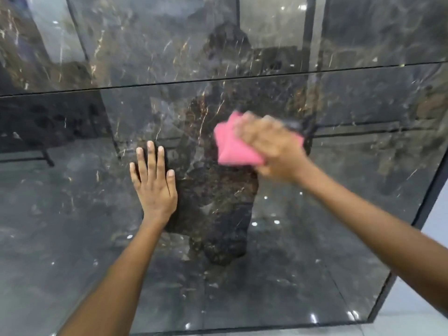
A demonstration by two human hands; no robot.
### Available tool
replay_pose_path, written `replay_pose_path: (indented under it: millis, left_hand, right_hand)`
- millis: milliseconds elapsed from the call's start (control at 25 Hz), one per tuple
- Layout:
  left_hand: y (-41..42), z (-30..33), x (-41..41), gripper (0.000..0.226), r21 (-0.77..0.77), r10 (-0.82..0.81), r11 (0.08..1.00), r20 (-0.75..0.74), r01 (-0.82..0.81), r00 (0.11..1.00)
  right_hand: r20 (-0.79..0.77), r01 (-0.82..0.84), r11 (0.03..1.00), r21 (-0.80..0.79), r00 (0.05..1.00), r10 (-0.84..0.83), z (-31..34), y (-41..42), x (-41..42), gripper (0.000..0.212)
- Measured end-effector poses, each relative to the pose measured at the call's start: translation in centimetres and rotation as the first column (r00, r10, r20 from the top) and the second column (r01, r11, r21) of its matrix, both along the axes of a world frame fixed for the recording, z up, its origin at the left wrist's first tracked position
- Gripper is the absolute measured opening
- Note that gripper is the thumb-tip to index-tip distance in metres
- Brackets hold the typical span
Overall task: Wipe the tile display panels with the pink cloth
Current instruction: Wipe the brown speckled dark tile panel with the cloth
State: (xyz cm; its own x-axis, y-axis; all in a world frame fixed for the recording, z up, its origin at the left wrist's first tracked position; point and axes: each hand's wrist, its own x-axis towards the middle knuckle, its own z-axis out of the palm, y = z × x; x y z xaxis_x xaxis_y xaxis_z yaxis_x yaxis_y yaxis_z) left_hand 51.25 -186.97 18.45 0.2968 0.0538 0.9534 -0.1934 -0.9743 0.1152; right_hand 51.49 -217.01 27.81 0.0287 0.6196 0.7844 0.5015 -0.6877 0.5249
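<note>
Two bare hands are being shown against a dark, glossy tile display panel (242, 226), viewed from a head-worn camera looking forward and down. The pink cloth (232, 146) is being pressed flat onto the lower panel by the right hand (271, 149), which is blurred, so a wiping stroke is judged to be under way. The cloth is being held under the palm and spread fingers, near the middle of the panel, just below the thin seam (218, 80) that separates it from the upper panel (169, 40). The left hand (154, 185) is being laid open and empty on the same panel, fingers straight and together, well to the left of the cloth, apparently for bracing.

Progress is being judged as partway at most: only one small area is being covered by the cloth, and no clear line between wiped and unwiped surface is being shown, since reflections are masking any smears. The upper panel and the lower corners are presumably being left for later.

Polished stone-look tile is being depicted, charcoal with pale gold veining, mirror-smooth and reflecting ceiling lights and a dark silhouette. Black metal edging (429, 190) is being seen along the right side. The cloth is being shown as soft, folded and roughly square.
</note>
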Motion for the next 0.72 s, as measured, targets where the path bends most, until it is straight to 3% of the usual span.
replay_pose_path:
  millis: [80,120,160,200,240,280,320,360,400,440,520,600,640,680,720]
  left_hand:
    - [0.8,-0.3,-0.1,0.055,0.056,-0.003,0.998,-0.014,0.003,1.000]
    - [0.8,-0.7,-0.3,0.056,0.076,-0.011,0.997,-0.022,0.012,1.000]
    - [0.9,-1.6,-0.6,0.056,0.087,-0.017,0.996,-0.033,0.020,0.999]
    - [0.8,-2.7,-1.0,0.057,0.091,-0.022,0.996,-0.043,0.026,0.999]
    - [0.8,-3.6,-1.4,0.057,0.090,-0.025,0.995,-0.051,0.029,0.998]
    - [1.0,-4.1,-1.6,0.057,0.076,-0.027,0.997,-0.061,0.032,0.998]
    - [1.2,-4.4,-1.8,0.056,0.043,-0.032,0.998,-0.071,0.035,0.997]
    - [1.5,-4.5,-1.9,0.054,-0.002,-0.038,0.999,-0.082,0.038,0.996]
    - [1.9,-4.5,-1.9,0.054,-0.050,-0.042,0.998,-0.090,0.037,0.995]
    - [2.3,-4.4,-1.9,0.054,-0.090,-0.045,0.995,-0.097,0.037,0.994]
    - [3.0,-4.4,-1.4,0.053,-0.117,-0.064,0.992,-0.085,0.054,0.994]
    - [3.2,-4.8,-0.9,0.053,-0.113,-0.080,0.991,-0.058,0.073,0.995]
    - [3.2,-4.9,-0.5,0.054,-0.108,-0.078,0.991,-0.041,0.073,0.996]
    - [3.1,-5.1,-0.2,0.055,-0.105,-0.071,0.992,-0.022,0.068,0.997]
    - [3.1,-5.2,0.0,0.055,-0.098,-0.064,0.993,-0.005,0.064,0.998]
  right_hand:
    - [-0.001,0.062,0.880,0.471,0.998,-0.070,1.3,-3.4,-0.2,0.064]
    - [-0.035,0.108,0.791,0.602,0.993,-0.110,-0.3,-3.9,-0.3,0.066]
    - [-0.071,0.165,0.767,0.620,0.985,-0.155,-3.5,-3.4,-0.5,0.068]
    - [-0.099,0.236,0.838,0.493,0.971,-0.216,-7.7,-2.5,-0.7,0.070]
    - [-0.074,0.277,0.938,0.210,0.961,-0.267,-12.1,-1.4,-1.2,0.074]
    - [-0.064,0.255,0.957,-0.140,0.962,-0.265,-16.1,-0.6,-1.9,0.078]
    - [-0.074,0.208,0.896,-0.392,0.964,-0.256,-18.7,-0.3,-2.6,0.082]
    - [-0.102,0.161,0.854,-0.494,0.965,-0.241,-19.3,-0.4,-2.8,0.085]
    - [-0.124,0.135,0.864,-0.485,0.967,-0.221,-17.9,-0.6,-2.7,0.088]
    - [-0.115,0.136,0.915,-0.380,0.974,-0.193,-15.6,-0.6,-2.2,0.089]
    - [-0.086,0.161,0.987,0.018,0.984,-0.159,-8.1,-0.9,-1.3,0.079]
    - [-0.091,0.131,0.863,0.489,0.991,-0.099,-1.5,-0.2,-1.4,0.067]
    - [-0.099,0.117,0.769,0.629,0.993,-0.070,-0.6,1.2,-1.3,0.066]
    - [-0.067,0.101,0.756,0.647,0.995,-0.075,-1.4,2.9,-1.1,0.068]
    - [-0.047,0.102,0.839,0.535,0.995,-0.090,-3.8,4.6,-0.8,0.070]
